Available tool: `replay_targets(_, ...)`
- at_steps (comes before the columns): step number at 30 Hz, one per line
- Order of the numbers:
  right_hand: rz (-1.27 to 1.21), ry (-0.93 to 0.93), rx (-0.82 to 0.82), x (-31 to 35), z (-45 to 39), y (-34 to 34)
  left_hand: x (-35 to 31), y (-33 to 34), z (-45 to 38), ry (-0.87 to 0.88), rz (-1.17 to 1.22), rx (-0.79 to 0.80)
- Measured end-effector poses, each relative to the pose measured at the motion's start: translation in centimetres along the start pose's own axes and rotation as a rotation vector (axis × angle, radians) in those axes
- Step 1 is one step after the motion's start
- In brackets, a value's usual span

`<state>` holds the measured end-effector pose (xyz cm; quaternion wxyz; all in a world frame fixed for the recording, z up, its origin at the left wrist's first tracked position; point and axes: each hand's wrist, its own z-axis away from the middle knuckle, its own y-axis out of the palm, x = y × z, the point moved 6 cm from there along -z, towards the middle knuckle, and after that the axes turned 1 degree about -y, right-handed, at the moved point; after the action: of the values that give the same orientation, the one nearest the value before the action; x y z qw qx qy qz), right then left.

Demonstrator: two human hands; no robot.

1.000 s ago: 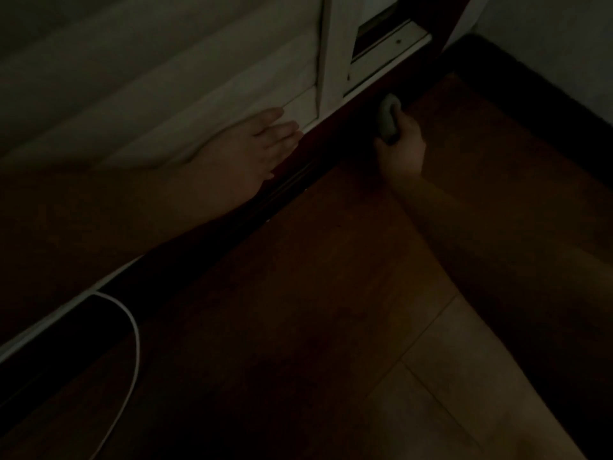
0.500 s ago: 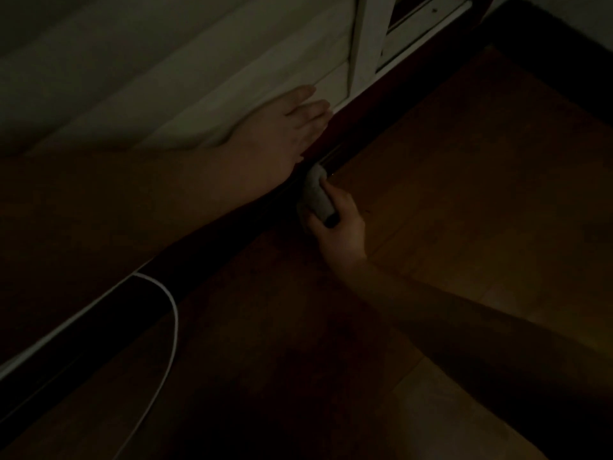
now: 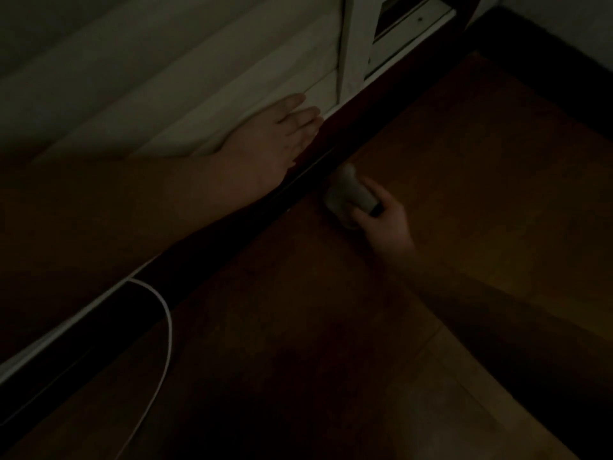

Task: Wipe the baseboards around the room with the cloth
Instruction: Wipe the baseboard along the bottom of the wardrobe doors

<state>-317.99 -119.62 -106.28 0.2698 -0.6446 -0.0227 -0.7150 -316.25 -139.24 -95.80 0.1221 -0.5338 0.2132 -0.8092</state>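
Where the dark baseboard (image 3: 212,257) runs diagonally from lower left to upper right, the right hand (image 3: 386,224) grips a bunched pale cloth (image 3: 348,195), fingers curled round it, with the cloth's far end at or just beside the baseboard's foot; the dimness leaves it unclear whether the two touch. Above the baseboard's top edge, the left hand (image 3: 268,144) lies flat with fingers straight against the pale curtain (image 3: 185,94), its fingertips near a white window frame (image 3: 353,58) that stands upright just beyond. That hand holds nothing.

A thin white cable (image 3: 167,323) loops off the white strip along the baseboard's top, at lower left, crosses the baseboard face and trails down over the wooden floor (image 3: 331,343) toward the bottom edge. It lies well apart from the cloth, down the baseboard on the near side of the hand.

At upper right the baseboard meets a second dark baseboard (image 3: 547,64) under a light wall (image 3: 564,18), forming a corner. Between the cloth and that corner the baseboard's face and the floor beside it show as bare. The right forearm stretches across the floor from the lower right.
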Motion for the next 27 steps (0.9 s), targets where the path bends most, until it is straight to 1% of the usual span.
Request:
replay_targets(3,0.072,0.041,-0.208,-0.3,-4.7,-6.9,-0.6,-0.6,-0.2,0.107,-0.11,0.052)
replay_targets(5,0.15,0.06,-0.301,0.0,-7.7,-10.1,-0.3,-0.9,-0.1,0.116,-0.146,0.053)
replay_targets(7,0.175,0.066,-0.333,0.9,-10.3,-11.8,-0.3,-0.6,-0.1,0.087,-0.183,0.085)
replay_targets(9,0.177,0.056,-0.326,2.3,-12.3,-12.0,-0.4,-1.0,0.0,0.11,-0.188,0.076)
replay_targets(13,0.203,0.019,-0.295,4.5,-14.2,-9.5,-0.3,-1.2,0.1,0.112,-0.184,0.032)
replay_targets(16,0.191,0.029,-0.345,5.0,-13.2,-7.3,-0.4,-0.9,0.0,0.109,-0.175,0.046)
replay_targets(18,0.215,0.0,-0.346,5.2,-11.5,-5.8,-0.4,-0.7,0.0,0.112,-0.177,0.043)
replay_targets(23,0.188,-0.073,-0.266,5.1,-6.5,-1.1,-0.4,-0.8,-0.1,0.104,-0.189,0.025)
replay_targets(27,0.12,-0.091,-0.186,5.0,-2.8,2.5,-0.5,-1.0,0.0,0.114,-0.164,0.014)
